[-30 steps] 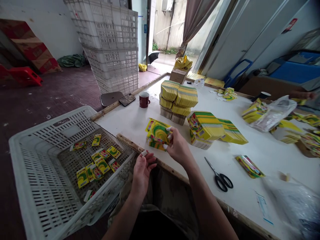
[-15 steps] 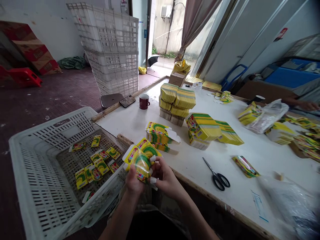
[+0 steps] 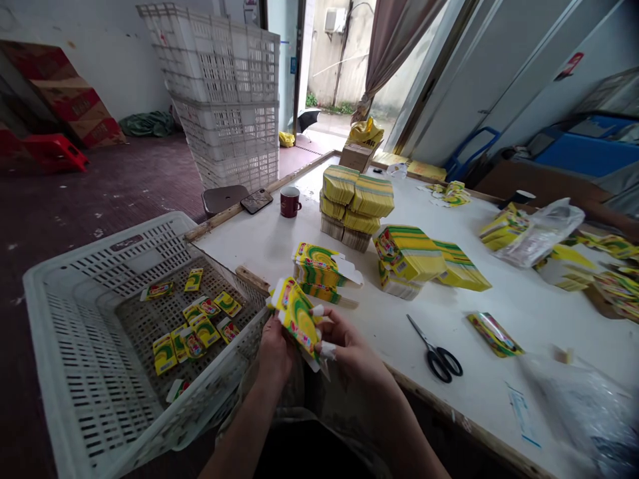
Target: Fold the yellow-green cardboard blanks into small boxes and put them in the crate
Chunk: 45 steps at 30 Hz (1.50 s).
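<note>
Both my hands hold yellow-and-green printed cartons [image 3: 295, 311] in front of my body, between the crate and the table edge. My left hand [image 3: 274, 352] is closed around their lower left side. Fingers of my right hand [image 3: 344, 339], with white wrapping on some tips, grip the right edge. How many cartons are held, and whether a packet is among them, I cannot tell. Just beyond, a stack of flat cartons [image 3: 319, 266] lies on the table. Several small filled cartons [image 3: 204, 330] lie in the white plastic crate [image 3: 90, 293] at my left.
On the white table [image 3: 359, 332] lie scissors [image 3: 434, 352], a shiny packet [image 3: 494, 334] and clear plastic [image 3: 574, 399]. Bundled cartons [image 3: 357, 203], more carton stacks [image 3: 409, 256], a mug [image 3: 289, 201] and a phone [image 3: 256, 201] stand or lie farther back. Tall stacked crates [image 3: 229, 100] rise behind.
The held cartons have turned from facing me to a steeper slant, and the spread-out ones are now closer together. A co-worker's hand at the far right is out of sight now.
</note>
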Tool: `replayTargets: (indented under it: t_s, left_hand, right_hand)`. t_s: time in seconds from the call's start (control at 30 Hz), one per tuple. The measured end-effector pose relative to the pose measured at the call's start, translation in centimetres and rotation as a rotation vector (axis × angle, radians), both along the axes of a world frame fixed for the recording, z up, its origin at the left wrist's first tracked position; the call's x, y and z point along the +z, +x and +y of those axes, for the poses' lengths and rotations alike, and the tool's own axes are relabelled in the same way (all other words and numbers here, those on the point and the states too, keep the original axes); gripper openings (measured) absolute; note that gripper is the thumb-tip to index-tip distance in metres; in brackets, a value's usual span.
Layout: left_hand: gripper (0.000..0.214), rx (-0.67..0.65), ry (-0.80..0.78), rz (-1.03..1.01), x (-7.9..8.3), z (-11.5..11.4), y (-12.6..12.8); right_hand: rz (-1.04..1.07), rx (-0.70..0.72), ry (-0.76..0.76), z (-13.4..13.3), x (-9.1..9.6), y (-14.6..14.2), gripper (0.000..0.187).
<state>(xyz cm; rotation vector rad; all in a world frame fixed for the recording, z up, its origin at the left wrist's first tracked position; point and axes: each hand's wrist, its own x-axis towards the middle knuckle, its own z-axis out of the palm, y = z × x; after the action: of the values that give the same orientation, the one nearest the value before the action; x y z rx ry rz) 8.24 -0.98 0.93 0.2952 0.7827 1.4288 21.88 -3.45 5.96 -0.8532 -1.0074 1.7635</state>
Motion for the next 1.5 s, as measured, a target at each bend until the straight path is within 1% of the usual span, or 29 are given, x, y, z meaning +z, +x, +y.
replayTargets:
  t_s: [0.1, 0.17, 0.27, 0.37, 0.43, 0.53, 0.6, 0.67, 0.8, 0.93, 1.03, 1.1, 1.17, 1.27, 1.33, 1.37, 1.4, 1.43, 1.5]
  left_hand:
    - [0.019, 0.06, -0.053, -0.006, -0.2, 0.6, 0.2]
    - [0.017, 0.048, -0.059, -0.011, 0.3, 0.6, 0.3]
    - [0.031, -0.02, -0.036, -0.023, 1.7, 0.1, 0.6]
    - [0.049, -0.091, -0.023, -0.04, 2.8, -0.6, 1.1]
    - [0.054, -0.078, -0.042, -0.035, 3.1, -1.0, 1.4]
    - [0.056, -0.002, -0.047, -0.042, 3.1, -1.5, 2.0]
    - [0.058, 0.025, -0.024, -0.065, 3.1, -1.7, 2.5]
    - [0.06, 0.028, -0.005, -0.069, 3.1, -2.0, 3.1]
    - [0.06, -0.009, 0.001, -0.026, 3.3, -2.7, 4.1]
    - [0.062, -0.103, 0.009, -0.029, 3.6, -3.7, 4.6]
    - [0.066, -0.191, -0.056, -0.016, 3.7, -4.5, 5.0]
    - [0.068, -0.236, -0.109, -0.015, 3.6, -4.9, 5.2]
    - [0.068, -0.315, -0.164, -0.019, 3.6, -5.1, 5.1]
    - [0.067, -0.528, -0.232, 0.043, 4.0, -5.4, 4.4]
    - [0.065, -0.656, -0.178, 0.144, 4.5, -5.4, 3.7]
    - [0.064, -0.682, -0.114, 0.202, 4.7, -5.4, 3.4]
    - [0.063, -0.672, -0.039, 0.251, 4.8, -5.4, 3.1]
    - [0.063, -0.629, 0.042, 0.277, 4.9, -5.2, 3.0]
    - [0.065, -0.462, 0.188, 0.237, 4.8, -4.9, 2.9]
  right_hand:
    - [-0.08, -0.183, 0.056, 0.4, 1.0, 1.9, 0.051]
    - [-0.138, -0.273, 0.089, 0.5, 1.7, 3.4, 0.051]
    - [-0.191, -0.338, 0.102, 0.6, 1.9, 5.0, 0.053]
    - [-0.206, -0.343, 0.095, 0.4, 1.5, 5.2, 0.053]
    - [-0.205, -0.329, 0.086, 0.3, 1.0, 4.8, 0.052]
    - [-0.2, -0.312, 0.088, 0.3, 0.4, 4.4, 0.049]
    - [-0.192, -0.313, 0.095, 0.3, 0.2, 4.4, 0.047]
    - [-0.174, -0.323, 0.094, 0.3, 0.0, 4.6, 0.048]
    - [-0.135, -0.335, 0.072, 0.4, -0.6, 4.7, 0.051]
    - [-0.164, -0.342, 0.063, 0.7, -1.6, 4.4, 0.05]
    - [-0.202, -0.368, 0.093, 0.8, -1.7, 4.8, 0.05]
    - [-0.231, -0.412, 0.122, 0.7, -1.3, 5.6, 0.049]
    - [-0.249, -0.473, 0.145, 0.5, -0.6, 6.5, 0.05]
    - [-0.265, -0.548, 0.178, 0.0, 0.6, 7.8, 0.05]
    - [-0.299, -0.553, 0.214, -0.5, 1.3, 8.2, 0.047]
    - [-0.327, -0.539, 0.235, -0.7, 1.6, 8.1, 0.046]
    - [-0.361, -0.514, 0.258, -0.9, 1.7, 7.9, 0.044]
    - [-0.398, -0.477, 0.277, -1.2, 1.8, 7.5, 0.043]
    - [-0.467, -0.366, 0.312, -1.7, 1.8, 6.0, 0.041]
